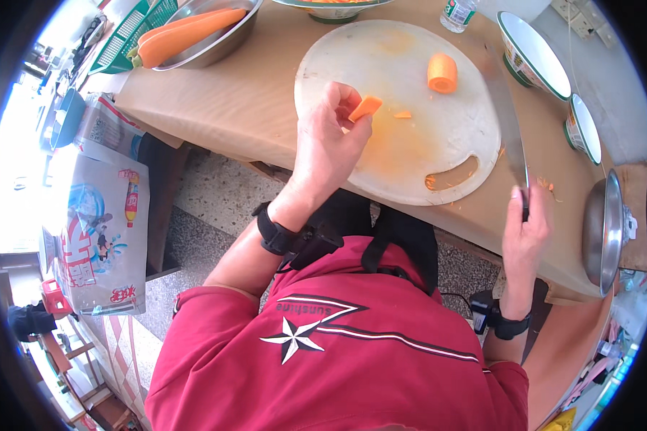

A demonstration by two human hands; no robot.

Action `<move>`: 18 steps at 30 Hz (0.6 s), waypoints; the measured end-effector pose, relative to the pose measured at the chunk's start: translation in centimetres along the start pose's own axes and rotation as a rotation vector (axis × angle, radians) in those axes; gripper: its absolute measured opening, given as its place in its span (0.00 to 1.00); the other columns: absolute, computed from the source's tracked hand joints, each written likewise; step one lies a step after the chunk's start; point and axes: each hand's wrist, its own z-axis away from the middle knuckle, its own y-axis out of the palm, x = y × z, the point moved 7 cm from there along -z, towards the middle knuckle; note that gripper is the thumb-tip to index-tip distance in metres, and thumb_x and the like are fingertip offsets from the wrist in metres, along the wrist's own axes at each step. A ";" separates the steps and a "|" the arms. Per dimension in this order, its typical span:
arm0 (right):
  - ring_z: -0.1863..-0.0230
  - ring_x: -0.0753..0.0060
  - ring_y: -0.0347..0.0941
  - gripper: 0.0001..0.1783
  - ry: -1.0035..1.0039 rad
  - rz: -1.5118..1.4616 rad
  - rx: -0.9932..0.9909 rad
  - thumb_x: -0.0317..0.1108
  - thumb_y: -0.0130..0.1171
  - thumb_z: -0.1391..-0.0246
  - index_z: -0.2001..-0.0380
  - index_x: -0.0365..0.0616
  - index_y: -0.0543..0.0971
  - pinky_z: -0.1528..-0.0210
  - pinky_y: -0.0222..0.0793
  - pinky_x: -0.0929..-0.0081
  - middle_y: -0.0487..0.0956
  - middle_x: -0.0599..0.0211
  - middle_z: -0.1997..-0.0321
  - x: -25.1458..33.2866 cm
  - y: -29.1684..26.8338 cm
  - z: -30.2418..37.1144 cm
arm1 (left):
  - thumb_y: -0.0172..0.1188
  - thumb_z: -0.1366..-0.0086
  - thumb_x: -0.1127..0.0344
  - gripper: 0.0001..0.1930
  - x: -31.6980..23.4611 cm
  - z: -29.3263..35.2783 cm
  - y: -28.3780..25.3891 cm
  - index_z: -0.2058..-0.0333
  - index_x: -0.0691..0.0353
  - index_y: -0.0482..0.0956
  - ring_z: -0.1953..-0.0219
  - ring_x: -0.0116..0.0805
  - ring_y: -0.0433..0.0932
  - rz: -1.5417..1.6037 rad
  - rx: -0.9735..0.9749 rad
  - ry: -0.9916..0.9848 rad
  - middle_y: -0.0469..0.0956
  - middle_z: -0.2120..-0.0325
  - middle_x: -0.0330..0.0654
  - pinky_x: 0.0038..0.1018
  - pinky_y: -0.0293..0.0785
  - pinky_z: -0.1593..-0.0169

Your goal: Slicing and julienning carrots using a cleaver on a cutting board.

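Between the fingertips of my left hand (pixel 332 140) is a flat carrot slice (pixel 366 108), raised over the left part of the round white cutting board (pixel 402 169). My right hand (pixel 527 223) grips the dark handle of a long kitchen knife (pixel 508 115) just right of the board, its blade pointing away from me. A thick carrot chunk (pixel 442 74) rests on the far right of the board, and a small carrot scrap (pixel 402 114) lies near the middle. Orange stains mark the board.
A metal bowl (pixel 216 52) with whole carrots (pixel 187 36) stands far left by a green basket (pixel 126 36). At the far edge is a bowl of orange pieces (pixel 332 10). A plastic bottle (pixel 457 14), white bowls (pixel 535 54) and a steel basin (pixel 602 233) line the right.
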 end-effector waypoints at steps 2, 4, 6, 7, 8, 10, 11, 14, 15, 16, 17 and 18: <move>0.63 0.70 0.76 0.15 0.198 -0.307 0.255 0.30 0.55 0.38 0.49 0.38 0.75 0.60 0.72 0.71 0.79 0.59 0.63 1.2 1.9 0.6 | 0.60 0.44 0.75 0.12 0.4 0.6 0.3 0.61 0.65 0.71 0.69 0.29 0.75 -0.049 -0.007 0.028 0.77 0.70 0.41 0.25 0.73 0.60; 0.68 0.75 0.73 0.15 0.221 -0.492 0.373 0.32 0.54 0.37 0.52 0.35 0.74 0.62 0.71 0.74 0.78 0.63 0.68 3.0 3.1 0.5 | 0.61 0.44 0.75 0.16 -0.2 1.4 0.6 0.56 0.62 0.71 0.70 0.30 0.76 -0.198 0.004 0.091 0.78 0.70 0.41 0.27 0.74 0.60; 0.69 0.76 0.72 0.15 0.219 -0.545 0.429 0.33 0.54 0.37 0.52 0.35 0.73 0.64 0.70 0.75 0.77 0.64 0.69 3.7 4.0 0.0 | 0.61 0.44 0.75 0.17 -0.2 1.8 1.3 0.55 0.61 0.71 0.70 0.30 0.76 -0.206 0.035 0.094 0.78 0.71 0.42 0.27 0.74 0.61; 0.71 0.77 0.71 0.16 0.265 -0.605 0.544 0.34 0.53 0.37 0.50 0.34 0.72 0.66 0.70 0.76 0.77 0.64 0.70 4.0 4.8 -0.1 | 0.61 0.44 0.75 0.18 -0.2 2.0 1.7 0.54 0.60 0.72 0.70 0.31 0.76 -0.209 0.060 0.104 0.78 0.71 0.42 0.28 0.73 0.61; 0.72 0.78 0.71 0.18 0.308 -0.664 0.650 0.34 0.53 0.36 0.49 0.34 0.71 0.67 0.69 0.77 0.76 0.64 0.70 4.2 5.5 0.2 | 0.61 0.43 0.75 0.18 0.2 2.1 2.1 0.53 0.60 0.73 0.69 0.30 0.76 -0.188 0.111 0.032 0.78 0.72 0.42 0.27 0.73 0.62; 0.73 0.79 0.70 0.18 0.310 -0.687 0.666 0.35 0.52 0.36 0.48 0.34 0.70 0.69 0.69 0.77 0.76 0.65 0.71 4.5 6.1 0.3 | 0.62 0.43 0.74 0.17 0.4 2.2 2.4 0.54 0.60 0.74 0.69 0.30 0.76 -0.186 0.119 0.046 0.77 0.72 0.42 0.27 0.73 0.63; 0.74 0.79 0.70 0.19 0.300 -0.707 0.686 0.35 0.52 0.36 0.47 0.34 0.69 0.70 0.69 0.77 0.76 0.65 0.72 4.6 6.4 0.4 | 0.63 0.43 0.73 0.16 0.4 2.3 2.5 0.54 0.60 0.75 0.69 0.30 0.76 -0.182 0.116 0.061 0.77 0.72 0.41 0.27 0.73 0.64; 0.75 0.79 0.70 0.19 0.319 -0.700 0.756 0.35 0.51 0.36 0.47 0.34 0.69 0.70 0.69 0.77 0.76 0.65 0.72 5.2 6.5 0.2 | 0.64 0.42 0.72 0.17 0.0 2.5 2.6 0.53 0.62 0.76 0.70 0.31 0.75 -0.255 0.127 0.172 0.77 0.72 0.41 0.27 0.72 0.65; 0.75 0.79 0.70 0.19 0.320 -0.700 0.754 0.35 0.51 0.36 0.47 0.34 0.69 0.70 0.69 0.77 0.76 0.65 0.72 5.1 6.5 0.0 | 0.64 0.42 0.72 0.17 0.0 2.4 2.6 0.53 0.62 0.76 0.70 0.31 0.75 -0.255 0.128 0.174 0.77 0.72 0.41 0.27 0.72 0.65; 0.75 0.78 0.70 0.19 0.318 -0.684 0.766 0.35 0.51 0.36 0.47 0.34 0.69 0.71 0.69 0.76 0.75 0.65 0.72 5.0 6.5 -0.1 | 0.64 0.42 0.71 0.18 -0.4 2.4 2.7 0.52 0.62 0.76 0.70 0.31 0.75 -0.243 0.141 0.226 0.77 0.72 0.41 0.27 0.71 0.64; 0.76 0.78 0.70 0.18 0.317 -0.670 0.779 0.35 0.51 0.36 0.48 0.34 0.69 0.71 0.69 0.76 0.75 0.65 0.73 5.0 6.6 -0.1 | 0.64 0.41 0.71 0.19 -0.8 2.6 2.7 0.50 0.63 0.76 0.70 0.31 0.75 -0.232 0.154 0.276 0.77 0.72 0.41 0.26 0.71 0.64; 0.76 0.78 0.70 0.18 0.318 -0.672 0.780 0.35 0.51 0.36 0.48 0.34 0.69 0.71 0.69 0.76 0.75 0.65 0.73 5.1 6.6 -0.2 | 0.64 0.41 0.71 0.19 -0.7 2.6 2.7 0.50 0.63 0.76 0.70 0.31 0.75 -0.233 0.156 0.275 0.77 0.72 0.41 0.26 0.71 0.64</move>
